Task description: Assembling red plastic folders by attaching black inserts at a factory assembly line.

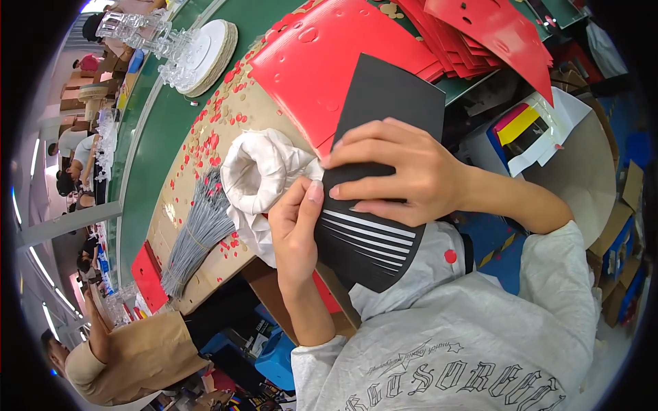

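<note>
A black sheet (pixel 394 99) with white stripes on its lower part is in front of me, tilted near my lap. My left hand (pixel 296 229) pinches its left edge, thumb up. Across the sheet's middle lies my right hand (pixel 404 171), its fingers bent over the surface and reaching to the left edge, holding it. The right palm's underside is hidden. Just left of my left hand sits a bunched white plastic bag (pixel 257 178), rolled open at its top. Behind the sheet, a large red sheet (pixel 336 51) with round marks rests on the table.
A bundle of grey wire ties (pixel 199 233) lies left of the bag. Red and tan discs (pixel 212 140) are scattered over cardboard. Red sheets (pixel 490 34) are stacked at the far right. Clear plastic parts (pixel 181 55) stand beyond. A person in tan (pixel 140 356) works at left.
</note>
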Demonstrator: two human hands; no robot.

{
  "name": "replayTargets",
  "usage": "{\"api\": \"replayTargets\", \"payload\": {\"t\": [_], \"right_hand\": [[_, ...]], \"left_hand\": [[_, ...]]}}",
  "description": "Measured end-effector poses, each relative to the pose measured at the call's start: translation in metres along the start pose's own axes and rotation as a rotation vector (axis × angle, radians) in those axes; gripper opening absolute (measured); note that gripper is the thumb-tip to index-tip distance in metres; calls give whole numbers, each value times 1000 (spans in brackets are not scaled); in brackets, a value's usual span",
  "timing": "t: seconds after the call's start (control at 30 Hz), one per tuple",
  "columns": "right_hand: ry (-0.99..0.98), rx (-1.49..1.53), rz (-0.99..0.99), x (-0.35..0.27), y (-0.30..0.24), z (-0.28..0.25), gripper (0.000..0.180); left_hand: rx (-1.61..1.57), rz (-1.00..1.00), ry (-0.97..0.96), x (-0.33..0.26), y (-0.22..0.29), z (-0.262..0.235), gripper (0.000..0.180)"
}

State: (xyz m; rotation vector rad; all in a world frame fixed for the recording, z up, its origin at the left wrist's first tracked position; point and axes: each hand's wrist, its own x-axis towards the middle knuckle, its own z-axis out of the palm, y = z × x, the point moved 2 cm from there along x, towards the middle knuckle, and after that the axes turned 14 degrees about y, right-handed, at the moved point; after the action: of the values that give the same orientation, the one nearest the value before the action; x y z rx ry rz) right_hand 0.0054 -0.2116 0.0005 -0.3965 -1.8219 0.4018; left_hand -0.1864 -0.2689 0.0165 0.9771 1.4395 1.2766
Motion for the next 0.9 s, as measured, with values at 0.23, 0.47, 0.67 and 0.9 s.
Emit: {"api": "replayTargets", "payload": {"t": [0.23,0.47,0.67,0.9], "right_hand": [[29,-21,-14,-9,-10,12,35],[69,45,33,-10,-7,12,24],[63,54,96,-9,-9,12,20],[-34,83,215,-3,-4,7,14]], "left_hand": [[29,12,-18,3,5,-1,30],[108,30,-12,2,2,3,34],[82,19,27,1,-1,6,36],[200,51,-48,6,-3,8,37]]}}
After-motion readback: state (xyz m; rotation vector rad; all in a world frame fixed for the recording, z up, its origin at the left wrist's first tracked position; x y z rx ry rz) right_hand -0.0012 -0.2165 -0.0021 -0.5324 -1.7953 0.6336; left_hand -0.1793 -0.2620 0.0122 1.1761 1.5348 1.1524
